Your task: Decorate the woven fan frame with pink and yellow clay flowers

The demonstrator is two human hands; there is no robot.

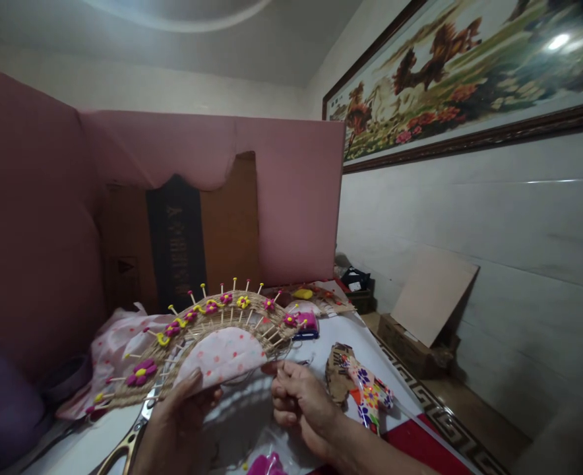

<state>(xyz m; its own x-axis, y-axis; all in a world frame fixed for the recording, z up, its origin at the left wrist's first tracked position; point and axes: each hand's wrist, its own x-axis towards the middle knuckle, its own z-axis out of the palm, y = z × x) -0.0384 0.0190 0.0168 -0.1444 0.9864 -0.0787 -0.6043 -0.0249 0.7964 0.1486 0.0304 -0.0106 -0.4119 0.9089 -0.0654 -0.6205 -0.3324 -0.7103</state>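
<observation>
A fan-shaped piece [203, 321] of woven twine and sticks, with pink and yellow flowers and bead-tipped ends, arches above the table. Its half-round centre is white cloth with pink dots [222, 355]. My left hand [180, 412] grips the lower left of this centre, thumb on the front and fingers behind. At the lower right corner, my right hand [301, 402] is closed with thumb and forefinger pinched; what lies between them is too small to make out. Scissors [128, 439] with gold-toned handles lie beside my left hand, blades partly behind the fan.
On the white table [336, 330] are a floral cut-out [370, 392], a brown piece [338, 376] and a second fan [328, 298]. Dotted cloth [118, 343] and a purple container [7, 402] stand left. A pink-covered box [296, 198] rises behind.
</observation>
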